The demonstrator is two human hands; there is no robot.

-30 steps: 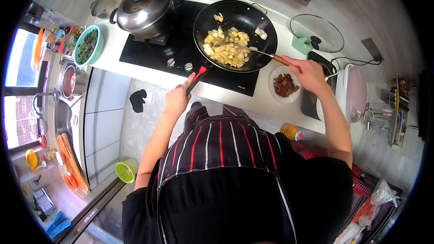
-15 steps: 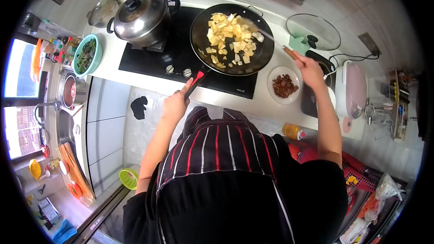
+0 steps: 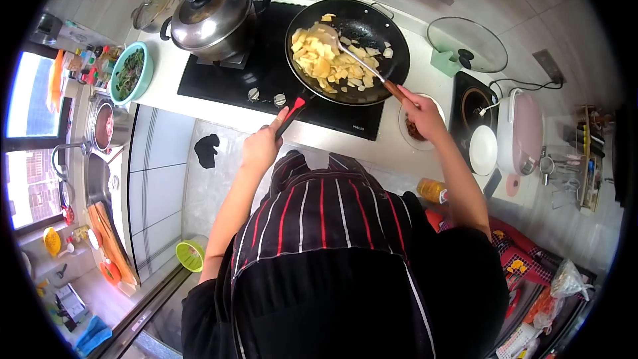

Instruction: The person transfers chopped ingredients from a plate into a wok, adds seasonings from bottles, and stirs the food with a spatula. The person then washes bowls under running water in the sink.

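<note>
My left hand (image 3: 261, 146) is closed around the black and red handle (image 3: 290, 117) of a wok. The dark wok (image 3: 382, 30) rests on the hob and holds pale yellow, chopped food pieces (image 3: 316, 60), heaped mostly on its left side. My right hand (image 3: 425, 118) grips the wooden end of a long metal spatula (image 3: 362, 62). The spatula's head lies among the pieces at the wok's upper left, partly covered by them. Beneath my right hand and forearm, a white plate (image 3: 403, 118) with reddish-brown pieces (image 3: 413, 132) is partly hidden.
A lidded steel pot (image 3: 216, 23) stands left of the wok on the black hob (image 3: 212, 86). Further left is a turquoise bowl of greens (image 3: 147, 73). At right are a glass lid (image 3: 488, 26), a black cooktop (image 3: 465, 110), a white bowl (image 3: 482, 150) and a pink-lidded appliance (image 3: 523, 129).
My right hand has moved left and down, pushing the spatula head to the wok's upper left. The yellow pieces have shifted left and down. My left hand stays on the handle.
</note>
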